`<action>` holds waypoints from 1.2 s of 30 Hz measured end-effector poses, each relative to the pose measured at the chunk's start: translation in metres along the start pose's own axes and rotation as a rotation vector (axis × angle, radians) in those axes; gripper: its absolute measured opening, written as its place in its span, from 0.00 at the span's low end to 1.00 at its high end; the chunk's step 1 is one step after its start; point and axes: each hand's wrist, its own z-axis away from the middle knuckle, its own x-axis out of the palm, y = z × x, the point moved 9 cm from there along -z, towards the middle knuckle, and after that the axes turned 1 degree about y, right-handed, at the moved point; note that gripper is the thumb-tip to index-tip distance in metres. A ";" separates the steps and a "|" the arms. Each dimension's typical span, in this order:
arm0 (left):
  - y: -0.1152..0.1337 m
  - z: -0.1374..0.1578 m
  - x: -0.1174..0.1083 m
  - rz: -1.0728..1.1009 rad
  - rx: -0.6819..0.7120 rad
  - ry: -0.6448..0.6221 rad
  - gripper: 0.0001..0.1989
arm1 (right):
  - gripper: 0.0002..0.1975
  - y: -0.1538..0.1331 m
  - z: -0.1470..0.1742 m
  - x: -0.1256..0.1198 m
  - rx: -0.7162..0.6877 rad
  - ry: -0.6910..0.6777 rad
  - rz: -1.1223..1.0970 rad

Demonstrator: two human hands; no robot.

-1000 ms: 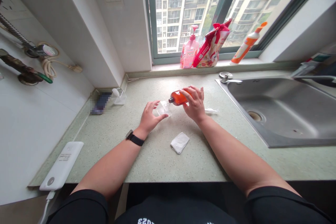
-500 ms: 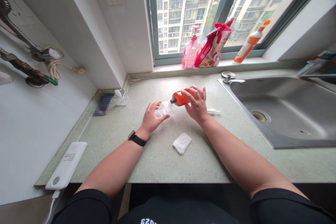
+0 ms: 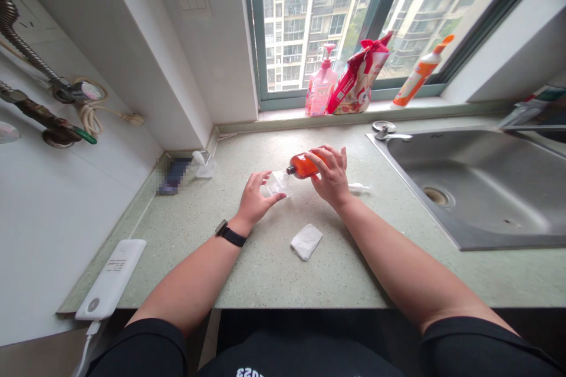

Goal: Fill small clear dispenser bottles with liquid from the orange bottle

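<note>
My right hand (image 3: 331,177) is closed around an orange bottle (image 3: 303,165) with a dark neck, tipped so that its mouth points left and slightly down. Just below that mouth, a small clear plastic container (image 3: 277,186) is held between the thumb and fingers of my left hand (image 3: 257,195). Whether liquid is flowing between them is too fine to make out. Behind my right wrist lies a clear and white pump top (image 3: 360,188), partly hidden. A folded white tissue (image 3: 306,242) rests on the counter between my forearms.
To the right is a steel sink (image 3: 480,188) with a tap lever (image 3: 393,136) at its corner. Pink pump bottle (image 3: 321,85), red bag (image 3: 360,79) and orange-white bottle (image 3: 420,75) stand on the sill. A white power bank (image 3: 111,280) and another clear container (image 3: 204,165) sit left.
</note>
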 end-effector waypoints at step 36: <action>0.001 0.000 0.000 -0.001 0.004 0.000 0.38 | 0.32 -0.002 0.000 -0.001 -0.015 0.014 0.025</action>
